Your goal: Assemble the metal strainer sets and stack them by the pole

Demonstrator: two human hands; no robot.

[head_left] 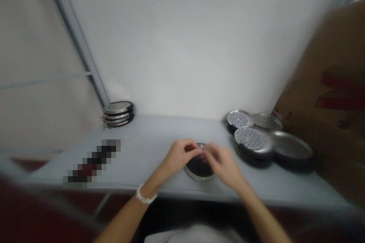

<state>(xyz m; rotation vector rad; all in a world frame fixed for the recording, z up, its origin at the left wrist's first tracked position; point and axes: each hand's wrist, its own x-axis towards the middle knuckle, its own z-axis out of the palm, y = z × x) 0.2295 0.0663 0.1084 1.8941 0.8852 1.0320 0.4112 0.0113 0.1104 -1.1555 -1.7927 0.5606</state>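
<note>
Working view from my head camera, left to right. On the table, a stack of perforated metal discs sits at the far left corner. My left hand, a bracelet on its wrist, and my right hand meet, fingers curled, above a dark round disc with a metal rim lying flat at mid-table; I cannot tell whether they grip it. Fingertips at the rim give a sure, level hold. To the right lie more stacked perforated discs, a plain metal pan and a cardboard box.
</note>
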